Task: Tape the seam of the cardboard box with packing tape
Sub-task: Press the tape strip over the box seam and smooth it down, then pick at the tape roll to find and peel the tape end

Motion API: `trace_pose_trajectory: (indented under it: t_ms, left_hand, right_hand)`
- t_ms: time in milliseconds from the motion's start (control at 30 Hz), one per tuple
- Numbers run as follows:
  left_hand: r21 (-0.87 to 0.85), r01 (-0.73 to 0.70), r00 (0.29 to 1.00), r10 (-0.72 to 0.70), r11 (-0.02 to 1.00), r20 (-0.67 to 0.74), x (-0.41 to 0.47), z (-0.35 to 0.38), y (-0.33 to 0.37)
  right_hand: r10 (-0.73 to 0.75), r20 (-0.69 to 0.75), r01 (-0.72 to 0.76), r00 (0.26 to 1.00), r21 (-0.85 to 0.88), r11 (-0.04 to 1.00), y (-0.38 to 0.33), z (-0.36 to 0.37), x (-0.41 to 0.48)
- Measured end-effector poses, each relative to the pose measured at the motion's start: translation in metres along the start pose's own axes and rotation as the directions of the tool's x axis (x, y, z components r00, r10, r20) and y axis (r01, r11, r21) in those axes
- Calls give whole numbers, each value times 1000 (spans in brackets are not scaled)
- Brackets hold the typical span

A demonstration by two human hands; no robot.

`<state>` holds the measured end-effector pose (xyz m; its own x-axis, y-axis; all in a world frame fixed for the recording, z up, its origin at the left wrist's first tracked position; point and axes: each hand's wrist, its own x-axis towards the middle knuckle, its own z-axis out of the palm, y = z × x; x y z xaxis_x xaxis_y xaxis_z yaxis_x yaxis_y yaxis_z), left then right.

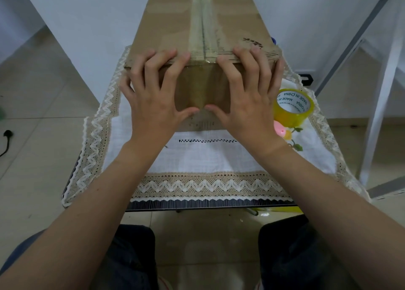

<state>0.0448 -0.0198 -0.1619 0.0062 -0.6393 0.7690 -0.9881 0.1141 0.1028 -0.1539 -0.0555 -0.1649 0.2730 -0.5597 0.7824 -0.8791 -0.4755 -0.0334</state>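
Note:
A long brown cardboard box (168,22) lies on the small table, running away from me. A strip of clear tape (202,26) covers its top seam and folds down over the near end face. My left hand (151,97) and my right hand (249,97) lie spread on that near end. Their fingers curl over the top edge, and both thumbs press the tape end low on the face, almost touching each other. A yellow roll of packing tape (292,107) stands on the cloth just right of my right hand, untouched.
A white cloth with lace trim (206,184) covers the table. A small pink and yellow object (282,132) lies near the tape roll. A white metal frame (381,97) stands at the right. My knees are under the table's near edge.

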Motion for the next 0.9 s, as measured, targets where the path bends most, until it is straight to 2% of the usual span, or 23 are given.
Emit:
trace_pose_trajectory:
  t_ms: [100,200,300,367,467,567,667,767,833,900]
  left_hand:
    - [-20,-23,1000,23,1000,-16,0,2,-4]
    - [32,-40,999,40,999,21,-3,2,-7]
    - [97,-50,995,41,994,87,-8,0,-3]
    - [107,-27,997,18,994,80,-10,-1,1]
    - [66,23,1000,-24,998,12,-11,-1,10]
    - [49,-38,996,41,998,-73,-13,2,26]
    - [4,-88,993,88,996,-73,-12,6,48]
    - [-70,-99,993,94,993,-73,-10,8,69]
    - [-133,-105,994,101,985,-38,-10,9,80]
    - [-179,-113,993,116,977,3,-9,10,87]
  right_hand:
    - [-28,51,32,998,-71,997,3,-1,-3]
    - [-31,71,38,997,-104,994,4,0,-6]
    - [-26,70,33,997,-103,994,3,1,-7]
    - [-33,71,39,997,-82,996,3,-1,-8]
    - [-51,62,46,997,71,996,8,-9,-7]
    - [-24,-112,62,993,348,936,18,-18,-9]
    - [78,-195,12,978,423,906,33,-24,-15]
    - [256,-26,-223,966,417,881,53,-26,-19]
    - [338,152,-369,929,287,884,68,-26,-21]
    - [405,312,-453,860,97,886,82,-22,-25]
